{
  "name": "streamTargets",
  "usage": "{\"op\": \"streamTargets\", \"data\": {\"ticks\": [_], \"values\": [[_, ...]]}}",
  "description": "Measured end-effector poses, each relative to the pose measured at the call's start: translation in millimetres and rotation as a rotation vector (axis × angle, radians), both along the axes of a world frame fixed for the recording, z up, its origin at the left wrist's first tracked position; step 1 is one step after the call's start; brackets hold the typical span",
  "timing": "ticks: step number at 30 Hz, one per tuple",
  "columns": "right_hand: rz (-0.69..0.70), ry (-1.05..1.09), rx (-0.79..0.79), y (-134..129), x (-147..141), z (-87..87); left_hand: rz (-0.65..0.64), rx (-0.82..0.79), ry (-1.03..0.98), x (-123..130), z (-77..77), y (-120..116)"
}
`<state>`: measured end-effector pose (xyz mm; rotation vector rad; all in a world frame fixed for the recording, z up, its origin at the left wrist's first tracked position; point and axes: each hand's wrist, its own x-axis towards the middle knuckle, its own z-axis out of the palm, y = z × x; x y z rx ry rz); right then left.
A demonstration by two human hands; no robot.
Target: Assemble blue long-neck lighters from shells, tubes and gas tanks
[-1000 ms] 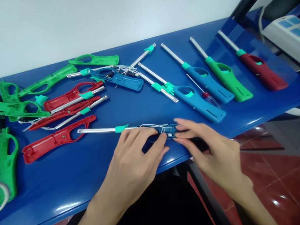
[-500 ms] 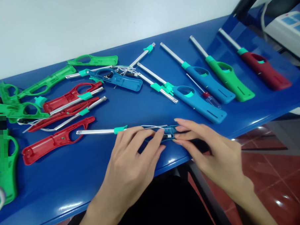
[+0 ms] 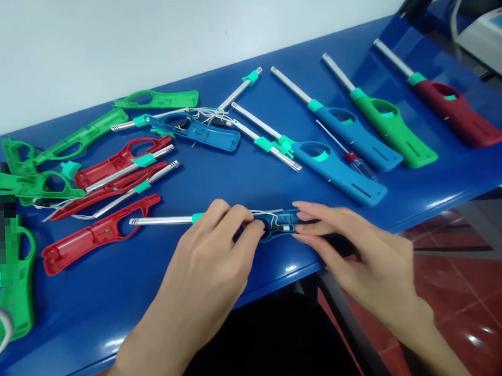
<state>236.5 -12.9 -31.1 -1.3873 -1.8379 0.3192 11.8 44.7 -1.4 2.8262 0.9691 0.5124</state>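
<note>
An opened blue gas lighter [image 3: 283,215] lies near the front edge, its silver tube [image 3: 161,220] pointing left. White wire and a small black part show inside its handle shell. My left hand [image 3: 210,256] is closed on the lighter around the trigger ring, with thumb and fingers bent over the inner parts; its fingertips are partly hidden. At the handle's right end, my right hand [image 3: 362,249] pinches the shell between thumb and fingers. A turquoise collar [image 3: 197,218] on the tube is partly covered by my left hand.
Assembled lighters in blue [image 3: 342,173], green [image 3: 393,126] and red [image 3: 455,110] lie to the right, with a screwdriver [image 3: 353,157] among them. Leftward are red half-shells [image 3: 87,239], green half-shells [image 3: 18,287], loose tubes [image 3: 268,145] and a blue half-shell [image 3: 215,135].
My left hand has shifted left along the lighter, and its fingers have curled in, uncovering more of the wire and black part. My right hand keeps its hold on the handle end.
</note>
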Motion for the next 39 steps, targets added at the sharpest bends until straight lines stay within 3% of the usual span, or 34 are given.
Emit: {"op": "streamTargets", "data": {"ticks": [5, 14, 22, 39], "values": [[0.077, 0.006, 0.018, 2, 1, -0.1, -0.04, 0.051, 0.038, 1, 1.7, 4], [0.164, -0.067, 0.025, 0, 8, -2.4, -0.073, -0.028, 0.017, 1, 1.3, 2], [0.172, -0.079, 0.009, -2, 11, -5.1, 0.13, -0.136, -0.223, 4, -6.1, -19], [0.147, -0.065, 0.062, 0, 9, -4.5, 0.146, -0.166, -0.397, 9, -22.3, -24]]}}
